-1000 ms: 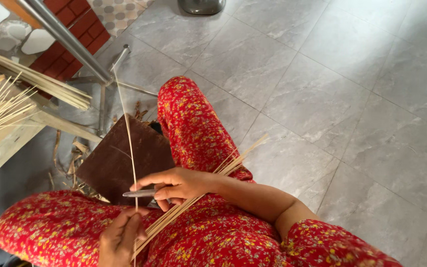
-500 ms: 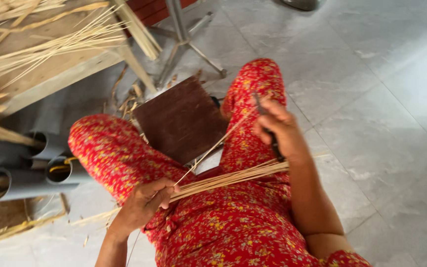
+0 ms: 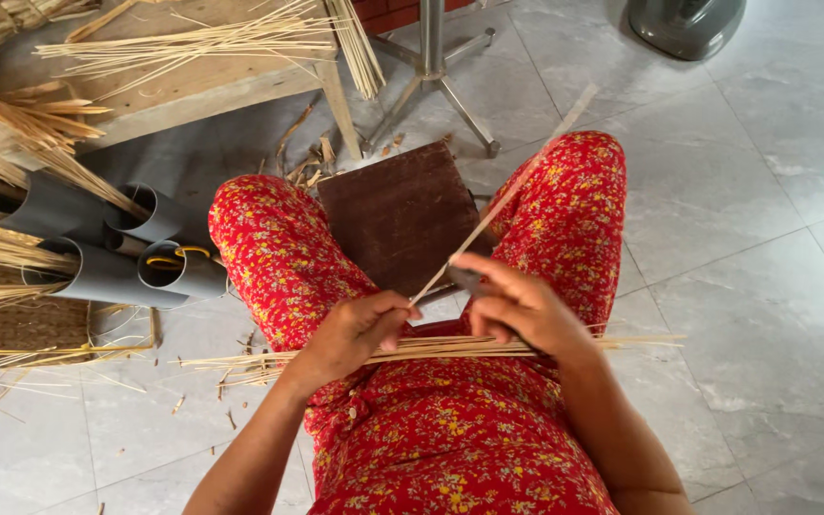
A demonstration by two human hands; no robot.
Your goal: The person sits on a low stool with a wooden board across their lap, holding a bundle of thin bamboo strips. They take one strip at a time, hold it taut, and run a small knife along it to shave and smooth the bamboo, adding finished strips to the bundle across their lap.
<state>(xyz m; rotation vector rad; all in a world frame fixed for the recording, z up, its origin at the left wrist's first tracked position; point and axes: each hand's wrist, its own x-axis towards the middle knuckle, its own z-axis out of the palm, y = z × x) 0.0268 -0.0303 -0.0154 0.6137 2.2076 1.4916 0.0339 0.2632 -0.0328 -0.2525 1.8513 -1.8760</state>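
Observation:
My left hand [image 3: 353, 330] pinches the near end of a thin bamboo strip [image 3: 517, 181] that slants up and away to the right. My right hand [image 3: 517, 307] is closed around a small dark-handled knife [image 3: 464, 278] pressed against that strip close to my left fingers. A bundle of thin bamboo strips [image 3: 431, 350] lies flat across my lap, under both hands, on red flowered trousers. A dark brown board [image 3: 402, 215] sits on the floor between my knees.
Grey plastic pipes [image 3: 126, 250] holding bamboo strips lie at the left beside a woven tray [image 3: 21, 324]. A wooden bench [image 3: 183, 72] with loose strips stands at the top left, a metal stand [image 3: 436, 67] behind it. Shavings litter the grey tiled floor.
The view has swung so my knees point upward in frame. My right hand came back to my left, and the knife now meets the strip near my left fingers.

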